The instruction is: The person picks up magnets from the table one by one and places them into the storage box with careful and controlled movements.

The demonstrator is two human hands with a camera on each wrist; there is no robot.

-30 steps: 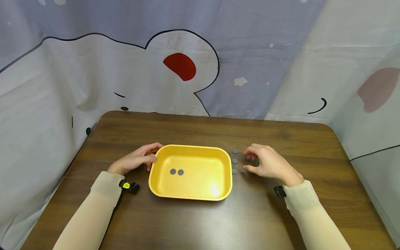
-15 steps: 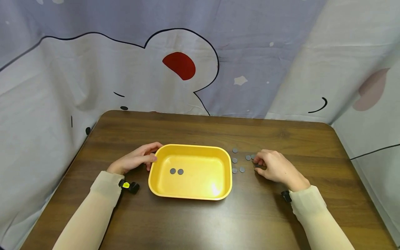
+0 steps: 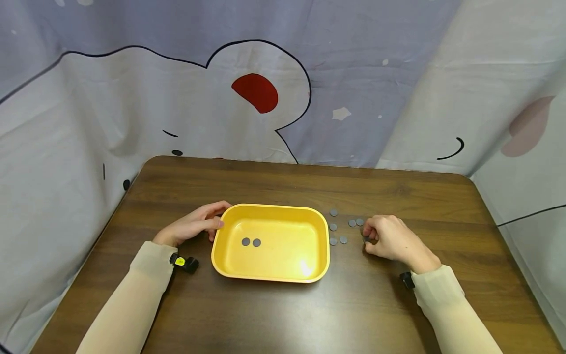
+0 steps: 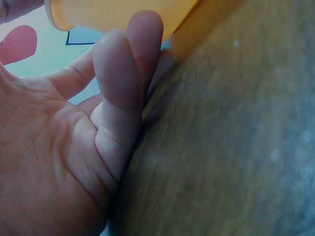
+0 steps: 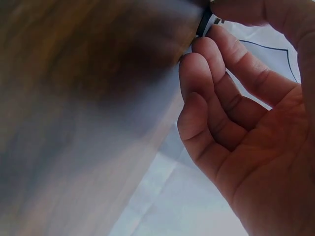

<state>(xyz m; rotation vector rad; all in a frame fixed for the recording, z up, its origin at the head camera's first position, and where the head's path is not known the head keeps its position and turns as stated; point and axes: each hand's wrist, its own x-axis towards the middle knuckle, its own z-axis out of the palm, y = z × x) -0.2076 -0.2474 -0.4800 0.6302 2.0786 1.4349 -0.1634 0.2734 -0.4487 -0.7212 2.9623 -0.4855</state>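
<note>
A yellow tray [image 3: 283, 238] stands on the table with two grey discs [image 3: 257, 243] side by side inside. My left hand [image 3: 191, 226] holds its left end, thumb at the rim and fingers along the outer wall; the left wrist view shows the fingers [image 4: 120, 83] bent against the tray's side. Right of the tray, my right hand [image 3: 395, 241] pinches a grey disc [image 5: 204, 22] by its edges between thumb and index finger, low at the tabletop. The other fingers curl in. Between tray and right hand lie several more grey discs [image 3: 333, 227].
The brown wooden table [image 3: 274, 314] reaches back to a printed curtain [image 3: 353, 88], with more cloth at both sides. A black strap with a small camera [image 3: 187, 264] sits on the left wrist, another strap [image 3: 407, 280] on the right.
My right hand has moved right and slightly toward me, past two discs it partly covered, to a disc farther right, which it pinches. The left hand and tray stay in place.
</note>
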